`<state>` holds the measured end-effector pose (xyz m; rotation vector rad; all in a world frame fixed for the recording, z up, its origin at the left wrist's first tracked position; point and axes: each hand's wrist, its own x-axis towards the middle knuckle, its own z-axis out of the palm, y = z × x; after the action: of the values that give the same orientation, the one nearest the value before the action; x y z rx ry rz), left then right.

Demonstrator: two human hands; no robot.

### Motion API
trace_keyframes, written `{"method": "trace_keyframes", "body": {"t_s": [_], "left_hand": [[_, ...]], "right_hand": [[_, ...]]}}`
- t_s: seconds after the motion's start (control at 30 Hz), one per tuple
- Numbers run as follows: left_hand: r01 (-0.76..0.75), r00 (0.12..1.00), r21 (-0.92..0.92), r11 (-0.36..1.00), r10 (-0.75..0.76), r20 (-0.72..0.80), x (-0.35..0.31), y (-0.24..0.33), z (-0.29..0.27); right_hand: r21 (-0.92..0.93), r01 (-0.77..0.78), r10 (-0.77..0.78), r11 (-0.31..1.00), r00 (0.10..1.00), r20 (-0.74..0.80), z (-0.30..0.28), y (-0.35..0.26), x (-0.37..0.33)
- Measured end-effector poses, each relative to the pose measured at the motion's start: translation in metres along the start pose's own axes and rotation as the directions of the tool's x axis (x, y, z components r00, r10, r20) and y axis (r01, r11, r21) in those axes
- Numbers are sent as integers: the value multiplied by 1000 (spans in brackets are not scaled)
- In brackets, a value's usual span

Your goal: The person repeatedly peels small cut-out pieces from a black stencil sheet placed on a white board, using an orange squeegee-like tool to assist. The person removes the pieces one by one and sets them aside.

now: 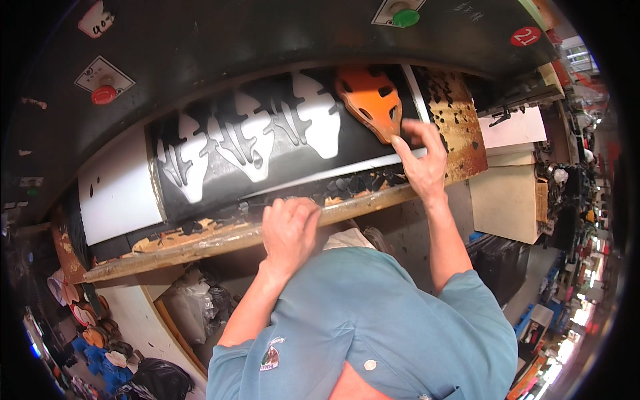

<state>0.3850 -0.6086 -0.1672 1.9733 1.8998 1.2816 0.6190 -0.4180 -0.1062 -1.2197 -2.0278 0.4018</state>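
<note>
An orange cutting die (373, 100) with several slots lies on a black sheet (220, 177), its narrow end toward me. My right hand (427, 159) is at that narrow end; its thumb and fingers are apart and seem to touch the die's right edge. Left of the die, rows of pointed cut-outs in the sheet let the white board (323, 130) below show through. My left hand (290, 230) is curled closed at the front ledge; whatever its fingers may hold is hidden.
A dark machine beam (267, 40) with a red button (104, 95) and a green button (405, 18) overhangs the far side. Black scraps lie along the worn wooden front ledge (220, 243). Boxes (505, 200) stand at right; plastic bags (193, 300) sit below the ledge.
</note>
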Motion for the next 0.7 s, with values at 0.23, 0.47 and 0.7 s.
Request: {"method": "trace_keyframes", "body": {"t_s": [0.23,0.47,0.7], "left_hand": [[-140,990,-446,884,131,-50,18,12,-4],[-73,992,-139,988,85,89,164,-50,47],[-168,972,77,983,153,178,174,-64,79]], "right_hand": [[-302,73,21,951,955,297,47,-1,37],[-383,16,125,923,932,339,63,3,65],[37,-209,172,977,884,434,23,17,83]]}}
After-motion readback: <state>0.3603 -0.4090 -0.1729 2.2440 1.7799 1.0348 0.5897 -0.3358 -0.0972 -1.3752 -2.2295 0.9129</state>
